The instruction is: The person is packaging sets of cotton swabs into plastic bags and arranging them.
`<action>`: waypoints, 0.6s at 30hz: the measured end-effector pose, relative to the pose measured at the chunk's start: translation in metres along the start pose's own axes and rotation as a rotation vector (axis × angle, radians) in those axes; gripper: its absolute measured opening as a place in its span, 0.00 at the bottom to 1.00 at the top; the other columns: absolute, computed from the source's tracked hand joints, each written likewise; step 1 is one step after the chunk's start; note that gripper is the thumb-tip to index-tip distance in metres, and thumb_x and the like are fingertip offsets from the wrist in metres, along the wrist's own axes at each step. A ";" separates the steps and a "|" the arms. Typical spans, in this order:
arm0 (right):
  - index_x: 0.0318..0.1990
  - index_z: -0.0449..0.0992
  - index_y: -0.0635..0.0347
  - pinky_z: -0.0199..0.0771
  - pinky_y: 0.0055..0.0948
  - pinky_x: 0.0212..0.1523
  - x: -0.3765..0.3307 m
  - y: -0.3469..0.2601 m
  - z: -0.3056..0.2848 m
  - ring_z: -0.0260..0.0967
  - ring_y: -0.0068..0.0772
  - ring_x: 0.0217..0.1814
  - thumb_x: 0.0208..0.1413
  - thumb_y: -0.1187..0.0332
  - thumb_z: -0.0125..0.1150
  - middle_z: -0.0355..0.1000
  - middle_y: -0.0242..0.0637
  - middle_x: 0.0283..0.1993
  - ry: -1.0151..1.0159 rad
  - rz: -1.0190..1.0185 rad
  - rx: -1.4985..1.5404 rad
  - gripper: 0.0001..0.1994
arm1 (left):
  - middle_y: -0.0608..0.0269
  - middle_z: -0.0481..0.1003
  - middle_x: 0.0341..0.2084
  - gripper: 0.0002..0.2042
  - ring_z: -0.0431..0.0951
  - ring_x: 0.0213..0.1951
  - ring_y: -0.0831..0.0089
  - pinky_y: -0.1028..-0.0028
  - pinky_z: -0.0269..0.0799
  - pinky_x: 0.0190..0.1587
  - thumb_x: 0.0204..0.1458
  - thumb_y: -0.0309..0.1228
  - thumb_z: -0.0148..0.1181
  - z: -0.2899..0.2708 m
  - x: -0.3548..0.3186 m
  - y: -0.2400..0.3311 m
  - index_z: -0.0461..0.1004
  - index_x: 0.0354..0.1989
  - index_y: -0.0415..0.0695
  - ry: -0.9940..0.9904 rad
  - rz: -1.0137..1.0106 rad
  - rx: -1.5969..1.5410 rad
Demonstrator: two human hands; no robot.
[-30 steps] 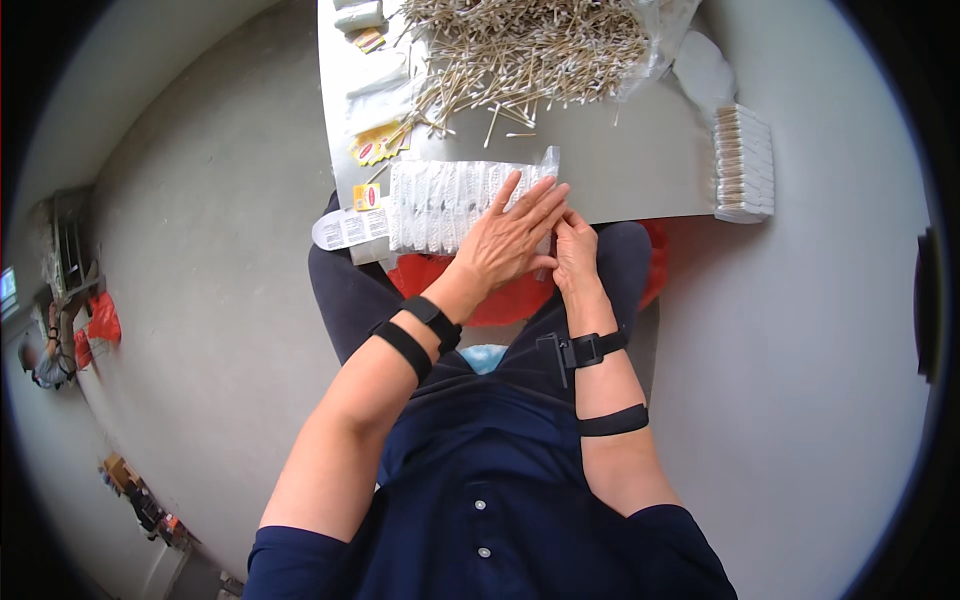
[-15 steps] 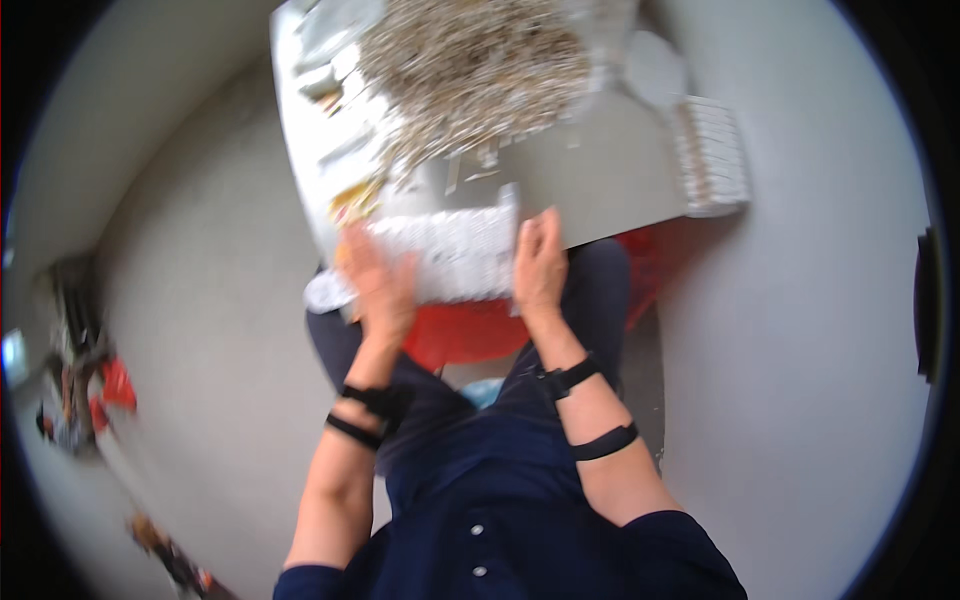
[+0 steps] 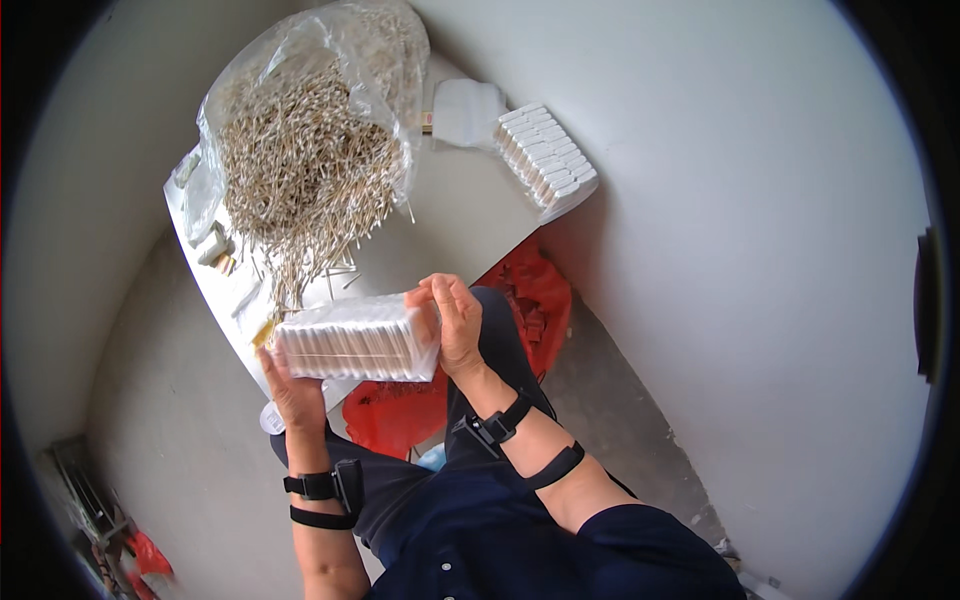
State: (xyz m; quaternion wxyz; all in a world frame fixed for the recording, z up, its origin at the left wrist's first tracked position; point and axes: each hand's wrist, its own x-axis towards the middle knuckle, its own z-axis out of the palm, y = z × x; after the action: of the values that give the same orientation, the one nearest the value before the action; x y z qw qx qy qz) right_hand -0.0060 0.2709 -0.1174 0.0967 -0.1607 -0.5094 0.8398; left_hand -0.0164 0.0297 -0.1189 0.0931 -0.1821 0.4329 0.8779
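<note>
A clear plastic pack of cotton swabs [image 3: 350, 340], bundled in a row with brown sticks and white tips, is held up over the near table edge and my lap. My left hand [image 3: 296, 398] grips its left end and lower corner, the fingers partly hidden behind it. At the other end, my right hand [image 3: 457, 328] presses with curled fingers against the wrap. Just beyond the pack lies a big heap of loose cotton swabs [image 3: 300, 165], spilling out of a large clear plastic bag [image 3: 385, 45].
On the white table [image 3: 455, 205], a second pack of swab bundles [image 3: 545, 155] sits at the right edge by the wall. Flat white plastic bags [image 3: 468, 112] lie beside it. Red plastic bags [image 3: 535, 300] hang below the table. A small roll [image 3: 212, 246] rests at the left edge.
The view has turned, shifting the table leftward. The pack, earlier showing mostly white tips, is now tilted so its brown sticks show. My left hand has moved from above its left end to below it.
</note>
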 end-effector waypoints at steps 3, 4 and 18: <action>0.46 0.72 0.65 0.69 0.25 0.52 0.008 -0.007 -0.019 0.72 0.26 0.50 0.65 0.64 0.55 0.75 0.39 0.44 0.091 -0.157 -0.117 0.12 | 0.62 0.69 0.57 0.27 0.69 0.57 0.65 0.60 0.67 0.57 0.61 0.48 0.51 0.032 0.024 -0.028 0.62 0.65 0.47 -0.041 -0.071 0.030; 0.48 0.72 0.65 0.69 0.26 0.53 0.011 -0.004 -0.023 0.71 0.26 0.53 0.62 0.66 0.58 0.74 0.40 0.48 0.150 -0.287 -0.169 0.13 | 0.62 0.69 0.56 0.25 0.70 0.57 0.66 0.60 0.69 0.55 0.61 0.45 0.52 0.039 0.032 -0.040 0.63 0.64 0.47 -0.016 -0.045 0.129; 0.71 0.41 0.72 0.43 0.39 0.74 -0.026 0.000 -0.093 0.39 0.48 0.78 0.46 0.53 0.74 0.43 0.63 0.73 0.251 0.528 -0.351 0.55 | 0.59 0.69 0.60 0.35 0.66 0.62 0.59 0.48 0.61 0.60 0.55 0.58 0.54 0.040 0.019 -0.060 0.61 0.66 0.48 0.108 -0.495 0.301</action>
State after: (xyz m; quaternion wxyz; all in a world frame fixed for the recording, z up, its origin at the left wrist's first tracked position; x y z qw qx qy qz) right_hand 0.0522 0.3395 -0.1532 -0.0913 -0.4035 -0.5711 0.7091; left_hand -0.0241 0.0979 -0.1473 0.3071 -0.3130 0.5049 0.7435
